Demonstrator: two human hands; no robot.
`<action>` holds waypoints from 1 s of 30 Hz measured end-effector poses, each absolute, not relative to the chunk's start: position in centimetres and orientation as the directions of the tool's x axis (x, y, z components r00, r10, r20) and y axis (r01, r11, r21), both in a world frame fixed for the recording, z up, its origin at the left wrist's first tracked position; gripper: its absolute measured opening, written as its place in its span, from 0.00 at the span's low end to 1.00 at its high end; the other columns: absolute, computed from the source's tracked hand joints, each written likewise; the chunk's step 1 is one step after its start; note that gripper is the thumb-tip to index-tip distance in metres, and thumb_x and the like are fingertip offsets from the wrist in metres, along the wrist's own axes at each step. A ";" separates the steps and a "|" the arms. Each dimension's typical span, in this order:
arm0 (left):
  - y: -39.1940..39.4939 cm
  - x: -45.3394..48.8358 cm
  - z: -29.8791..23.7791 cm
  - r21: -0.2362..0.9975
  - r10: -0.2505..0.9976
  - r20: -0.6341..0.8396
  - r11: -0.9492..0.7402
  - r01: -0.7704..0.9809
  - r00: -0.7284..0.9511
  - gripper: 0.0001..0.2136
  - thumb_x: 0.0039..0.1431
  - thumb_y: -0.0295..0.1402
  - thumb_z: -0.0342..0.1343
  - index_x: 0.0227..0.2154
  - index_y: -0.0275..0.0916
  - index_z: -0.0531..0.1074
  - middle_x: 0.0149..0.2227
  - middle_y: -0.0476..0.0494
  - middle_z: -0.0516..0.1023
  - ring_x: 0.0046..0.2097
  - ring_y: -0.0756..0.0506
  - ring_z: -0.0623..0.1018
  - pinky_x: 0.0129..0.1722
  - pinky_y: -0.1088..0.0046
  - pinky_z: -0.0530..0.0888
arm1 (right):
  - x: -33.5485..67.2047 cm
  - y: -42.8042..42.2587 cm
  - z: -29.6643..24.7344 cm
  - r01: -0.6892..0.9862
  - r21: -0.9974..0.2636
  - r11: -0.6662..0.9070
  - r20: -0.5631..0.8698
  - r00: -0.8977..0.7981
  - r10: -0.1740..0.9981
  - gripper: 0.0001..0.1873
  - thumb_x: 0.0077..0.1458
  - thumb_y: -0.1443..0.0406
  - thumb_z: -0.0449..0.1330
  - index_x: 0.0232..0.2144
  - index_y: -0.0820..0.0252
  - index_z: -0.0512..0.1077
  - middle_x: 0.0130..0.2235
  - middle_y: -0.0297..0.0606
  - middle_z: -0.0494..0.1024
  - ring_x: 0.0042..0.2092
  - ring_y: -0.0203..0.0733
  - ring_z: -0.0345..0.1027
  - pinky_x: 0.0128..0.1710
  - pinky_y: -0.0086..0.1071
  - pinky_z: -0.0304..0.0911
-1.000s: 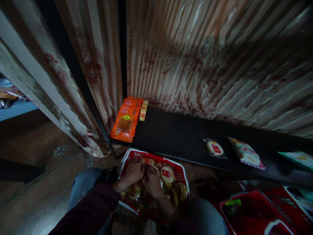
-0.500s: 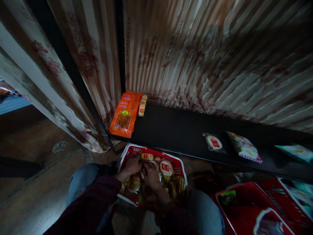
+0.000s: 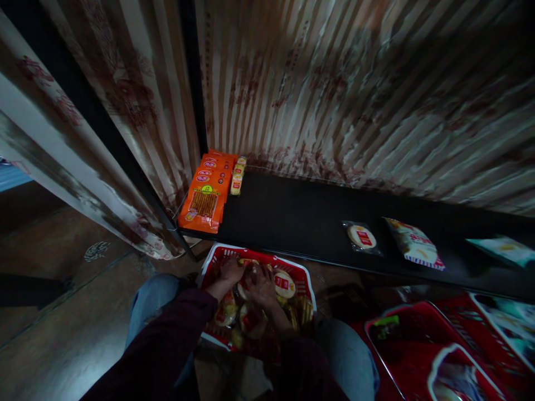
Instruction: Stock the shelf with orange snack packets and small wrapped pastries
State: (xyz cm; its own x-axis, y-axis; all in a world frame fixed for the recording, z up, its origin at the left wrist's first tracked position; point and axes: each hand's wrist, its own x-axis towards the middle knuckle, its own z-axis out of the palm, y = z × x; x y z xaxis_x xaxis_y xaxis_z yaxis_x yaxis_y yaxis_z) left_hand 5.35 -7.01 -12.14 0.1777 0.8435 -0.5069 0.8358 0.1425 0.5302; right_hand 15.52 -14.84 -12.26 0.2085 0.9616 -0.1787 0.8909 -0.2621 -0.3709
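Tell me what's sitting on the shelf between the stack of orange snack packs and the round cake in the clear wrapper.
Nothing: in the head view, the black shelf is bare between the orange snack packs and the wrapped round cake, apart from small yellow packets right beside the orange stack.

A small shop. Packaged snacks (image 3: 204, 195) line a low black shelf (image 3: 292, 223). Red shopping baskets (image 3: 418, 356) sit on the floor.

Red plastic basket (image 3: 217, 257), glossy packets (image 3: 284, 284), matt black shelf (image 3: 292, 223).
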 end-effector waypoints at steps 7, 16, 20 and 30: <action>-7.0 4.8 -11.3 0.473 0.832 -0.537 0.161 0.866 0.139 0.14 0.59 0.33 0.49 0.46 0.37 0.72 0.49 0.37 0.77 0.50 0.42 0.76 0.48 0.69 0.69 | 15.6 -14.7 -12.7 0.863 -0.442 -0.246 -0.149 0.199 0.968 0.22 0.52 0.65 0.56 0.51 0.57 0.71 0.54 0.45 0.73 0.58 0.49 0.62 0.60 0.46 0.50; -7.4 3.8 -10.8 0.489 0.806 -0.548 0.093 0.868 0.223 0.11 0.58 0.34 0.51 0.41 0.38 0.73 0.45 0.42 0.79 0.46 0.46 0.77 0.43 0.75 0.70 | 16.1 -16.1 -13.8 0.832 -0.550 -0.077 0.037 0.117 0.992 0.21 0.52 0.64 0.54 0.49 0.61 0.72 0.53 0.47 0.73 0.56 0.52 0.62 0.58 0.49 0.55; -8.0 3.5 -10.6 0.511 0.793 -0.528 0.012 0.859 0.303 0.11 0.57 0.32 0.52 0.42 0.40 0.73 0.46 0.43 0.79 0.49 0.46 0.76 0.48 0.73 0.68 | 16.0 -16.6 -14.9 0.841 -0.542 -0.004 0.121 0.083 0.989 0.21 0.54 0.62 0.53 0.49 0.61 0.72 0.52 0.47 0.74 0.55 0.52 0.63 0.56 0.50 0.58; -8.4 3.7 -11.0 0.544 0.758 -0.542 -0.014 0.839 0.364 0.09 0.56 0.33 0.52 0.33 0.37 0.76 0.40 0.40 0.80 0.45 0.43 0.77 0.47 0.70 0.69 | 16.7 -17.7 -16.1 0.842 -0.532 0.089 0.244 0.051 0.968 0.20 0.56 0.61 0.53 0.48 0.63 0.71 0.50 0.49 0.74 0.53 0.52 0.66 0.53 0.51 0.62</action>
State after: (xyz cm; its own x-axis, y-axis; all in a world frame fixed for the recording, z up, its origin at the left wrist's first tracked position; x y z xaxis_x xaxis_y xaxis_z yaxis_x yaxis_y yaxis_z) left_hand 3.74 -8.37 -10.97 0.3639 0.7577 -0.5418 0.8391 -0.0142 0.5438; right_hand 16.72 -17.71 -16.07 0.0512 0.9685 0.2438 0.8422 0.0893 -0.5318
